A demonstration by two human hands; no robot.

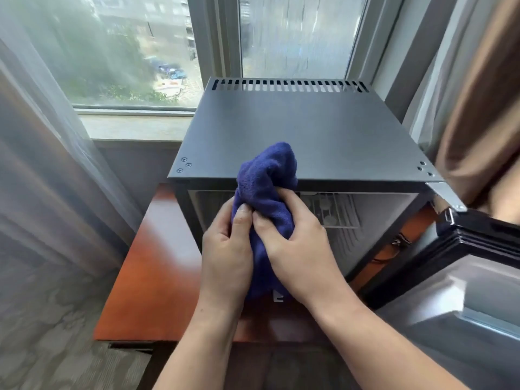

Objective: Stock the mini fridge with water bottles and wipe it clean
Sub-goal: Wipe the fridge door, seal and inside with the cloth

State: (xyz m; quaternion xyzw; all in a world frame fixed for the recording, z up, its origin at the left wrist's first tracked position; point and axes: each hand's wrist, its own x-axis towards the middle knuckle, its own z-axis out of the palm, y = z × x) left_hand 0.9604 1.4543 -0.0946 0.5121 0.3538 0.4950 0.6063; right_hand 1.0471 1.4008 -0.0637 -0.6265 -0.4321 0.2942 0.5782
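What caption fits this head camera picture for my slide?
Both hands, left hand and right hand, grip a blue cloth in front of the open mini fridge by the window.

Mini fridge (304,130) stands on table (157,277) before window (135,52); door (464,277) swung open right; cloth (267,192) held before its opening.

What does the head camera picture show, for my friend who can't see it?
Two hands, left hand and right hand, bunch up a blue cloth in front of a grey mini fridge. Its door hangs open to the right. The fridge sits on a wooden table by a window.
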